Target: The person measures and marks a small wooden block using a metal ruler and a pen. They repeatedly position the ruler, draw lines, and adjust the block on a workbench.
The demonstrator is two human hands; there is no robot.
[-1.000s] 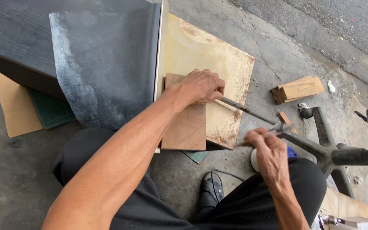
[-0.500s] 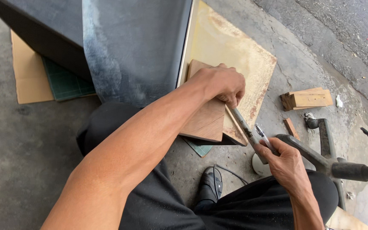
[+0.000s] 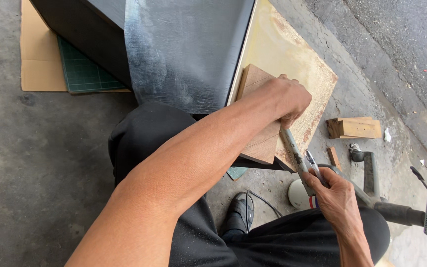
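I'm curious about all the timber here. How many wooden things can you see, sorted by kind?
Flat boards: 2, the small brown board under the left hand and the big pale board
Loose blocks: 1, the stacked block
Small scraps: 1, the sliver
Total: 4

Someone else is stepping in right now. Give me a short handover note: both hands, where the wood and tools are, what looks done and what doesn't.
Left hand: pressed down on the wooden block, which lies on the stained board.
Right hand: gripping a metal rod and a pen; the rod's far end sits under the left hand at the block.
Hammer lies behind the right hand; wood offcuts on the concrete.
Done: block held in place.
Left: no mark or cut visible on the block.
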